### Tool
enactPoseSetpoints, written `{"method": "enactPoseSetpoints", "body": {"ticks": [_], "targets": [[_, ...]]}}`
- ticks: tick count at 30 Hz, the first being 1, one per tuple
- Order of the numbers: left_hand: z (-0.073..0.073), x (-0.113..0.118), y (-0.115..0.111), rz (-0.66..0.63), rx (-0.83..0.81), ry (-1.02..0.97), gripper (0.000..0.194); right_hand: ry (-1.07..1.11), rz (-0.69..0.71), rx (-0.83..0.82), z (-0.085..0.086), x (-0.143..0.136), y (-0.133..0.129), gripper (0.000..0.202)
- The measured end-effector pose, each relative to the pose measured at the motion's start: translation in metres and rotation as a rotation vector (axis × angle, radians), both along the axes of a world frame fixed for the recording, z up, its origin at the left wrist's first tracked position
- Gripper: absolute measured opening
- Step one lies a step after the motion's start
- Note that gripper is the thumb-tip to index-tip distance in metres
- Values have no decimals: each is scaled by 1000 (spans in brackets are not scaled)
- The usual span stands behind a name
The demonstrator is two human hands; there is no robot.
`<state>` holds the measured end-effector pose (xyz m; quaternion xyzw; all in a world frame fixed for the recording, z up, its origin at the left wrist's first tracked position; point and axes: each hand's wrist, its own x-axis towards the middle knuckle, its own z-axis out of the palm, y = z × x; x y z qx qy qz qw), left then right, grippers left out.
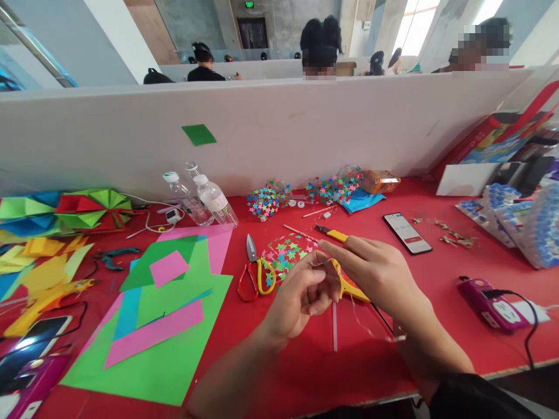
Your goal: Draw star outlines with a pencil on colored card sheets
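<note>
Apparently light and limp, the thin strand (356, 313) trails below the right hand (379, 267) (its grip cannot be judged) above the table (437, 297); the left hand (301, 291), closed, seems to pinch it, fingertips suiting it best.

Two bare hands work close together with a thin thread (370, 333) above a red table (301, 375).
The left hand (305, 294) has its fingers curled, thumb against forefinger; the right hand (378, 267) stretches its fingers just beside it. Near them lie scissors (253, 261), colourful stars (283, 251) and a yellow glue gun (354, 291), with green paper (161, 375) to the left.
</note>
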<state>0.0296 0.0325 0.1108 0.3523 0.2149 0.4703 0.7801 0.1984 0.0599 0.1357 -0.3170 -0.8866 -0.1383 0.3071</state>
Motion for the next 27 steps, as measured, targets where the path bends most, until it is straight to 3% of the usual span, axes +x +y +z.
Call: {"method": "enactPoseSetpoints", "body": {"ticks": [4, 6, 9, 12, 14, 16, 21, 25, 27], "targets": [[-1, 0, -1, 37, -33, 49, 30, -33, 30, 22, 0, -2, 0, 28], [0, 1, -1, 79, -57, 93, 35, 15, 76, -47, 0, -2, 0, 28], [5, -2, -1, 136, -21, 93, 37, 150, 135, -342, 0, 0, 2, 34], [12, -13, 0, 231, 94, 35, 35, 183, 109, -603, 3, 6, 6, 53], [17, -23, -1, 293, 141, 32, 33, 238, 82, -699, 5, 12, 9, 43], [20, -31, -4, 323, 167, 102, 30, 439, 131, -820, 8, 17, 11, 26], [21, -44, -8, 262, 226, 380, 29, 1126, 508, -1078, 14, 29, 19, 13], [21, -50, -8, 202, 212, 467, 33, 1441, 524, -1055, 18, 34, 25, 26], [23, -48, -10, 69, 201, 468, 36, 1469, 519, -990, 18, 33, 24, 32]]}}
